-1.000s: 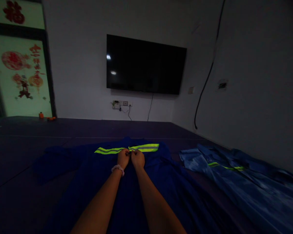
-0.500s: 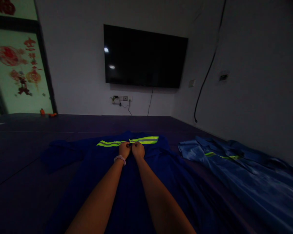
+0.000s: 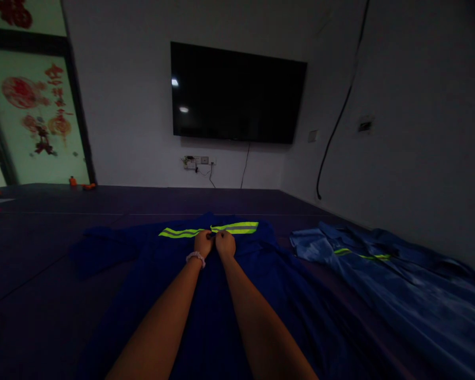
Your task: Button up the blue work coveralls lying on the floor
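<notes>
A dark blue work jacket (image 3: 150, 285) with a yellow-green and grey reflective band (image 3: 239, 228) across its chest lies spread on the dark purple floor covering. My left hand (image 3: 203, 244), with a pale scrunchie (image 3: 196, 258) round its wrist, pinches the jacket's front edge at the middle of the band. Close beside it, my right hand (image 3: 225, 244) grips the opposite front edge, fingers curled. The fingertips meet at the front opening; whatever fastener lies between them is too small and dark to make out.
A second, lighter blue garment (image 3: 380, 274) with a reflective strip lies to the right near the wall. Ahead, a television (image 3: 237, 92) hangs above wall sockets (image 3: 198, 161). A black cable (image 3: 336, 126) dangles at right. Small orange objects (image 3: 88, 186) lie by the decorated door (image 3: 43, 116).
The view has shifted slightly, so the scene sits a little further right. Both hands stay at the same spot on the jacket front, with only slight finger movement.
</notes>
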### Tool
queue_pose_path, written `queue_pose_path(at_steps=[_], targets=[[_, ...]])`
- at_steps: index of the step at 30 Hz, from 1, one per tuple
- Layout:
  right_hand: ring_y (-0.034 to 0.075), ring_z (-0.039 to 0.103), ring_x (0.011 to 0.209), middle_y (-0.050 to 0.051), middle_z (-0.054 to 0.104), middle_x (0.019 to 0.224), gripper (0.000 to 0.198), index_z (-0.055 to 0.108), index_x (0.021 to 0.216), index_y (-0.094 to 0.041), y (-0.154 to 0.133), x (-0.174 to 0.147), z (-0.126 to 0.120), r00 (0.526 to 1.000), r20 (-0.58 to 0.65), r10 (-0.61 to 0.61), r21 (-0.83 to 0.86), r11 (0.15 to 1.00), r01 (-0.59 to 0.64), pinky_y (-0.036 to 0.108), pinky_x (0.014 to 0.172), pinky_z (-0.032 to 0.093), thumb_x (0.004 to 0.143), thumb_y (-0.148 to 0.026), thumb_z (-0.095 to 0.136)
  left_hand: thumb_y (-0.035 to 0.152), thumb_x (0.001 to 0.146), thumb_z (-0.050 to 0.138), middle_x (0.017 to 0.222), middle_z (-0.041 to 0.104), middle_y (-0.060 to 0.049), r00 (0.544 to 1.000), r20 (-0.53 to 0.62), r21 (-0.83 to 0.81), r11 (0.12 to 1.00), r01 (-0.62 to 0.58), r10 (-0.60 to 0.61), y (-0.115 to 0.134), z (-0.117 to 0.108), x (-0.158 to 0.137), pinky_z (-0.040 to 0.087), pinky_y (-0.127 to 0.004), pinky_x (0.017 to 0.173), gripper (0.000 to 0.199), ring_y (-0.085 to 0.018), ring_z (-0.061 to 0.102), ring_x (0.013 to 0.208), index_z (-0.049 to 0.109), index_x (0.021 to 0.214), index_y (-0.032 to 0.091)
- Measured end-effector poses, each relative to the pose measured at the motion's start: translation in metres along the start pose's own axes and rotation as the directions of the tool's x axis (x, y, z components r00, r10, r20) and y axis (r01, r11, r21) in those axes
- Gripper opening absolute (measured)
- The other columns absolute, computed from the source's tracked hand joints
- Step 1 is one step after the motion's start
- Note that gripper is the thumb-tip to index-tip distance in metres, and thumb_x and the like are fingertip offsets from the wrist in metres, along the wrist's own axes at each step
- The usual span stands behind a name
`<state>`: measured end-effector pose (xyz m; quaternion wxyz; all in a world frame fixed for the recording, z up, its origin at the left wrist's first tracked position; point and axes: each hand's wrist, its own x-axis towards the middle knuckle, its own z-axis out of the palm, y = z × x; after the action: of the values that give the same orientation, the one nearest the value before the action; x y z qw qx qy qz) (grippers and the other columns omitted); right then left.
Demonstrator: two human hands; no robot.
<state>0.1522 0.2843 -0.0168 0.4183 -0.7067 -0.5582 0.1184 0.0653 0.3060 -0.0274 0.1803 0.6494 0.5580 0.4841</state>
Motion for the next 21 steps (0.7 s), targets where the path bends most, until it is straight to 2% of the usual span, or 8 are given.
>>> queue_pose_path(at_steps=[9, 21], targets=[[0.018, 0.062, 0.083, 0.008, 0.068, 0.087, 0.026, 0.068, 0.088, -0.018, 0.0005, 0.0001, 0.0, 1.0, 0.005, 0.007, 0.01, 1.0, -0.007, 0.022, 0.066, 0.042, 0.081, -0.022, 0.044, 0.014, 0.069, 0.061, 0.081, 0.066, -0.007, 1.0, 0.003, 0.004, 1.0, -0.001, 0.001, -0.0005, -0.0003, -0.0001, 0.043, -0.024, 0.068, 0.023, -0.015, 0.06, 0.075, 0.066, 0.091, 0.012], [0.016, 0.062, 0.084, 0.006, 0.069, 0.085, 0.024, 0.069, 0.086, -0.02, 0.001, -0.0005, -0.0016, 1.0, 0.009, -0.005, 0.032, 0.999, 0.004, 0.019, 0.065, 0.041, 0.078, -0.018, 0.047, 0.011, 0.069, 0.06, 0.076, 0.066, -0.006, 1.0, 0.02, 0.021, 1.0, -0.014, 0.013, 0.0004, 0.0002, 0.0003, 0.042, -0.024, 0.065, 0.021, -0.013, 0.057, 0.068, 0.067, 0.089, 0.012]])
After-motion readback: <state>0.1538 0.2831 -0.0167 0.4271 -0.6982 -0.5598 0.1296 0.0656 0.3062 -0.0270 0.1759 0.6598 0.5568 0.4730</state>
